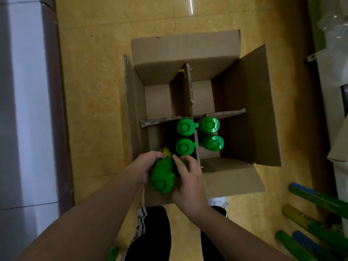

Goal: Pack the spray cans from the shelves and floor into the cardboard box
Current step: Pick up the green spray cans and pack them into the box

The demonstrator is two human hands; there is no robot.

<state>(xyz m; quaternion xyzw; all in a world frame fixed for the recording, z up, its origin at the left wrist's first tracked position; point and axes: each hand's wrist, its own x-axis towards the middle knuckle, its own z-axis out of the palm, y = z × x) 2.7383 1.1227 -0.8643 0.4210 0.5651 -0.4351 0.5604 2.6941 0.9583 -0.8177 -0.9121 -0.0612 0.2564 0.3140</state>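
We'd call this a stockroom or a shop's back room. An open, divided cardboard box (254, 110) sits on the yellowish tile floor (98, 91), with loose spray cans (320, 199) lying near right. Plastic-wrapped goods (335, 25) are stacked far right.

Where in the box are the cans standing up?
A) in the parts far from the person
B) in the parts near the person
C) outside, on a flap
B: the four green-capped cans stand in the cardboard box's two near sections; the far two show only bare cardboard.
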